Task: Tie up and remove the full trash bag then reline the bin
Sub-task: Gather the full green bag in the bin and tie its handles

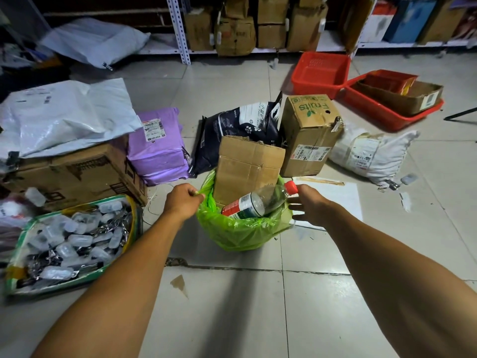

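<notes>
Green bag (240, 228) rim in left grip (184, 200), right grip (308, 205) beside

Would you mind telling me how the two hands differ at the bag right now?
The left hand is fisted, pinching the green bag edge; the right hand is open, fingers spread beside the bottle, gripping nothing. Both sit at the bag's rim, on opposite sides.

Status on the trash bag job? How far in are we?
Very early. Done: nothing; the green bag is untied, mouth open, with a cardboard box and a plastic bottle sticking out.
In hand: left hand pinches the bag's left edge; right hand is open at the right edge, not yet gripping.
Left: gather, tie, lift out, reline. No fresh liner in view.
</notes>
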